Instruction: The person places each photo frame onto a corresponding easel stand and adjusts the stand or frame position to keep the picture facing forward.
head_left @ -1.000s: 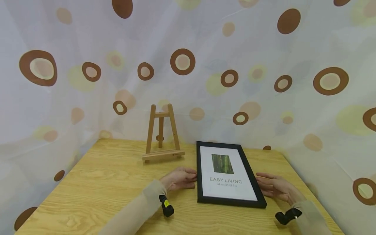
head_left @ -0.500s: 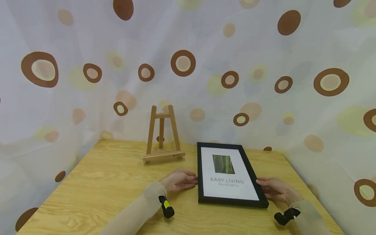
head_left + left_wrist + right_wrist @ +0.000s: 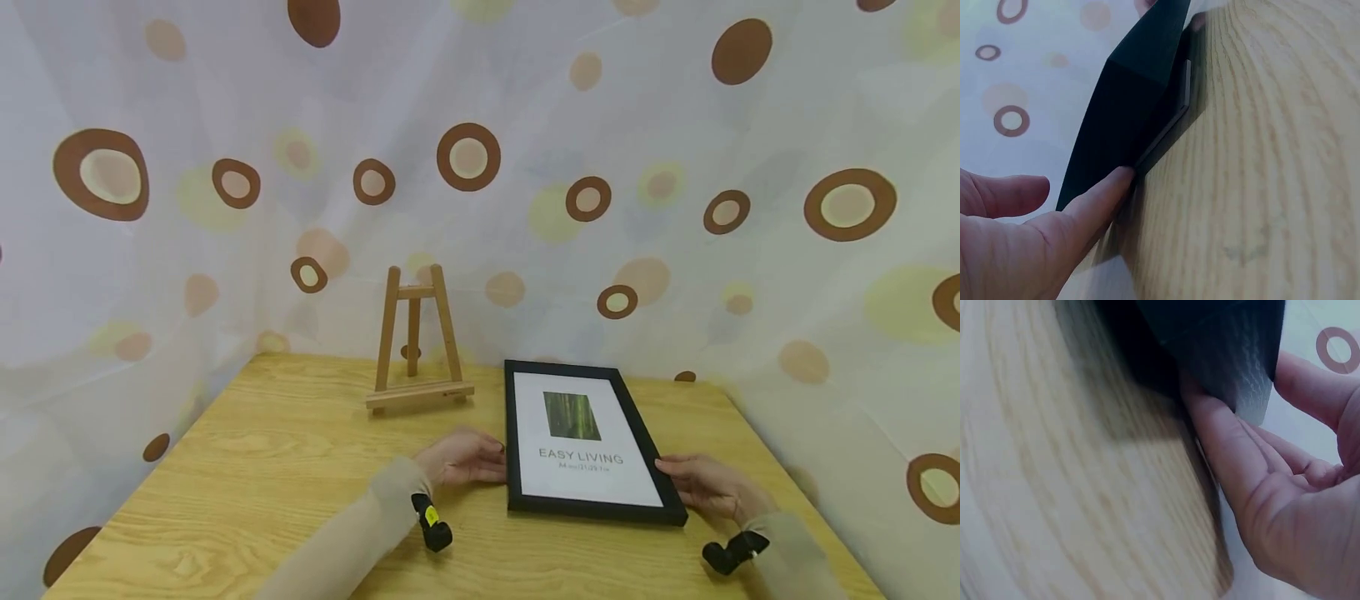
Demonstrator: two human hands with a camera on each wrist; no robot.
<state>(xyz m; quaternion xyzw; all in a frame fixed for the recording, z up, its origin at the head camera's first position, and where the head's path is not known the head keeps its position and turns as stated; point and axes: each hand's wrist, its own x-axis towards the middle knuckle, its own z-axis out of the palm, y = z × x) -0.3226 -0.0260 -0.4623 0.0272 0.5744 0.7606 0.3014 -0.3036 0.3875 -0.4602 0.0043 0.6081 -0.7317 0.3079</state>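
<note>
A black picture frame (image 3: pixel 517 433) with a white sheet reading "EASY LIVING" and a small green forest picture lies face up on the right half of the table. My right hand (image 3: pixel 716 486) pinches its right side, thumb on the upper edge and fingers underneath, as the right wrist view shows. At the left side is my left hand (image 3: pixel 467 457). Its index finger (image 3: pixel 1100 194) reaches straight to the frame's lower edge, while the thumb (image 3: pixel 1016 195) stays apart from the frame. Behind the left hand stands a small wooden easel (image 3: pixel 420 393).
The wooden table (image 3: pixel 247 467) carries the frame and easel. A pale sheet with brown and yellow circles (image 3: pixel 480 67) hangs behind and along both sides. The frame's far end lies close to this backdrop.
My right hand has come in to the frame's right side, its thumb now on the edge. The left fingers have moved slightly closer to the left side. The easel stays put.
</note>
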